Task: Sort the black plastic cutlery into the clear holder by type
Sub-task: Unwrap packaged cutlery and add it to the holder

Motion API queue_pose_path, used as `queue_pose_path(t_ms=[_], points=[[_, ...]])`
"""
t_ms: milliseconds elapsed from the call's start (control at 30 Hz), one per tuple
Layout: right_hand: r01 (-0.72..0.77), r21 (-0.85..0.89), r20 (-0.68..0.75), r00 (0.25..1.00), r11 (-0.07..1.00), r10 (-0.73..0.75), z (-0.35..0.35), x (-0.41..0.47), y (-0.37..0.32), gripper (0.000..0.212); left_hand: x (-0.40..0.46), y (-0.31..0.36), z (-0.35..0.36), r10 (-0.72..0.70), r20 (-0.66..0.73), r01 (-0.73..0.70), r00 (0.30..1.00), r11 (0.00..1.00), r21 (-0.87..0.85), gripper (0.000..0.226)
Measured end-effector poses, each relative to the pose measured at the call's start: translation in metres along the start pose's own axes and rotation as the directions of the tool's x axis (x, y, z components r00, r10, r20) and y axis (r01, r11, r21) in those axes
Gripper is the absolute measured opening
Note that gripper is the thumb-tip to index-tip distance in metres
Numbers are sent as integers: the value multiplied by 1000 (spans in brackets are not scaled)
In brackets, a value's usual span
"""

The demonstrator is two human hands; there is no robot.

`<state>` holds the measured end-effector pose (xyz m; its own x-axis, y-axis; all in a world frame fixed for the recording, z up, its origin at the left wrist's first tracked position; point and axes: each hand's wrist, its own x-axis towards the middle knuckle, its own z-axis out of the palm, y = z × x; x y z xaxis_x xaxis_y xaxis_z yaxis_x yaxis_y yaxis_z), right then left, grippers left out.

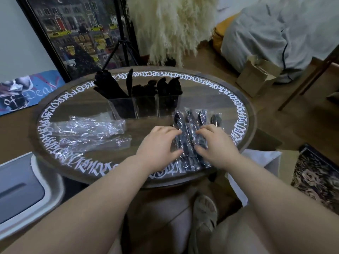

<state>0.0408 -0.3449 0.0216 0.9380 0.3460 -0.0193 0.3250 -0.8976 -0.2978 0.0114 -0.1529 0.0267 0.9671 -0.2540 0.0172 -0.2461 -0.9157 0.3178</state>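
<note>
A clear three-compartment holder point(126, 109) stands at the middle back of the round table point(102, 167). Black forks and a knife fan out of its left compartment point(110, 87); the middle and right compartments hold other black cutlery, seemingly spoons point(168, 87). Several clear-wrapped packs of black cutlery point(190, 121) lie side by side at the right front. My left hand point(157, 143) and my right hand point(214, 143) both rest on these packs, fingers pinching one wrapped pack point(185, 143) between them.
Empty crumpled clear wrappers point(89, 132) lie on the table's left half. Behind the table stand a framed picture point(73, 33) and a tripod. A cardboard box point(256, 77) sits on the floor at the right, a white bin point(23, 189) at the left.
</note>
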Motion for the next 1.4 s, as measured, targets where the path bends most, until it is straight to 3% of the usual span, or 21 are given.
queue_pose_path(t_ms=[233, 367, 533, 700, 967, 1067, 1167, 1267, 1400], points=[[-353, 24, -52, 934, 935, 354, 6, 3, 35, 48, 21, 24, 27, 11, 42, -14, 999, 998, 66, 75], [-442, 66, -10, 896, 894, 444, 13, 5, 46, 40, 27, 29, 44, 9, 125, -21, 992, 995, 96, 79], [-463, 91, 6, 886, 882, 464, 14, 10, 48, 37, 36, 28, 52, -9, 195, -9, 981, 996, 93, 79], [-496, 230, 9, 861, 837, 508, 12, 12, 52, 44, 40, 30, 55, -6, 199, -8, 980, 998, 69, 77], [-363, 357, -199, 871, 861, 449, -3, 6, 45, 28, 40, 29, 58, 5, 222, -10, 975, 1000, 22, 75], [-322, 401, -297, 840, 858, 454, -8, 7, 42, 22, 38, 29, 57, 10, 220, -11, 976, 1000, 2, 76], [-260, 448, -341, 835, 855, 432, -10, 7, 36, 16, 37, 30, 49, 8, 142, -7, 990, 1000, -7, 80], [-154, 472, -318, 889, 868, 331, -6, 8, 27, 13, 36, 31, 33, 10, -69, -11, 998, 1000, -11, 81], [-39, 453, -263, 949, 890, 176, -2, 9, 12, 15, 32, 26, 18, 25, -319, -20, 947, 1000, 20, 74]])
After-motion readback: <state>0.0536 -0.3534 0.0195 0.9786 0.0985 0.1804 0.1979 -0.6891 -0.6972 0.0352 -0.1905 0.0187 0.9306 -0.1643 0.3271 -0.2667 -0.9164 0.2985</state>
